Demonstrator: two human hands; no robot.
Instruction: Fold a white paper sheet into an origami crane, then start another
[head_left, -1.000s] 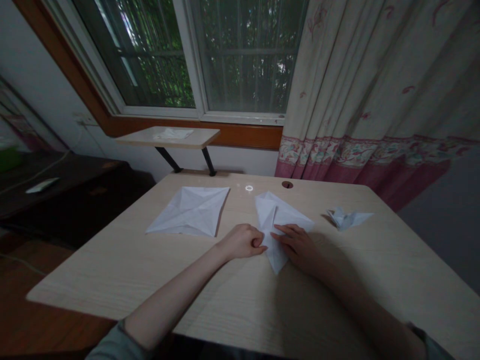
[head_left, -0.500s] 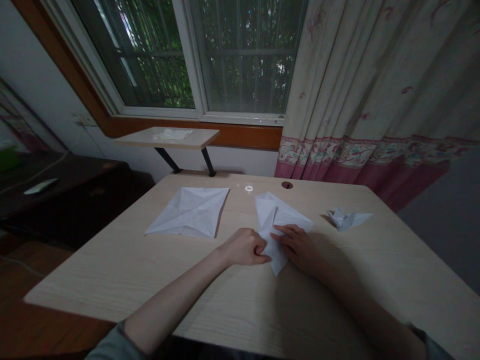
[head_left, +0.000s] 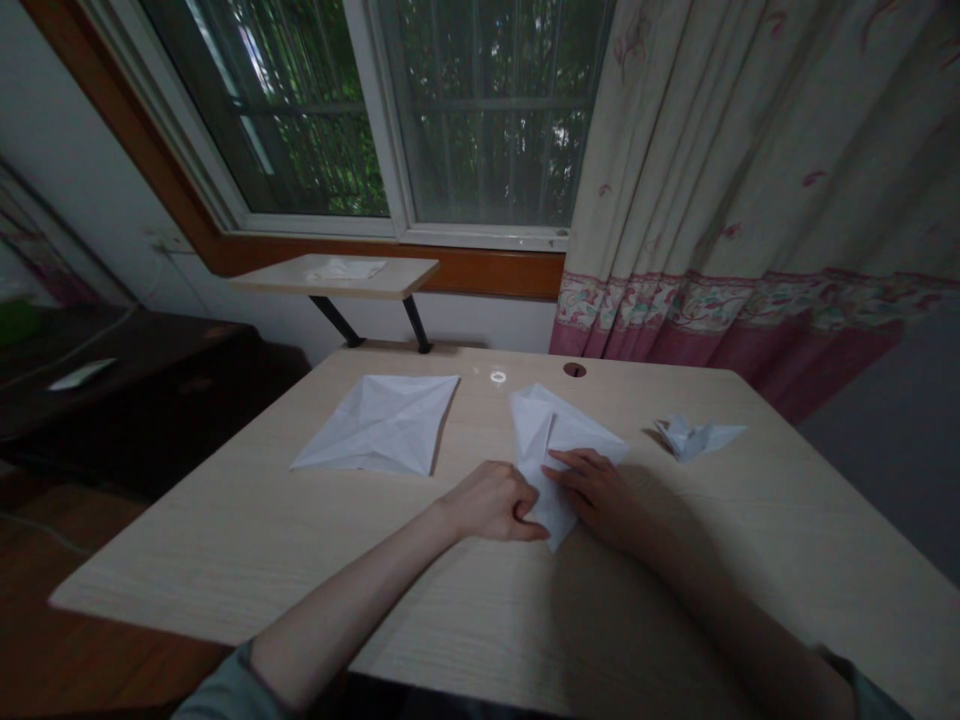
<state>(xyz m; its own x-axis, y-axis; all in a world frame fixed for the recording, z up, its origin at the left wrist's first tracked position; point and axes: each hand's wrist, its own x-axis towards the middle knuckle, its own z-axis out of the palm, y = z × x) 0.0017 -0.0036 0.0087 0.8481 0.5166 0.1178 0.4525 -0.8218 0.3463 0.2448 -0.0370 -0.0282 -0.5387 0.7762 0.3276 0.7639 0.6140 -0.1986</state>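
Head view: your folded paper (head_left: pixel 559 425) lies on the counter (head_left: pixel 187 570) at 12 o'clock, between your hands. Your right grip (head_left: pixel 592 490) is spread flat on it; your left grip (head_left: pixel 495 500) is curled against its lower edge, though you cannot tell if it pinches. It should handle light, soft and easily creased, so hold the folded edges gently.
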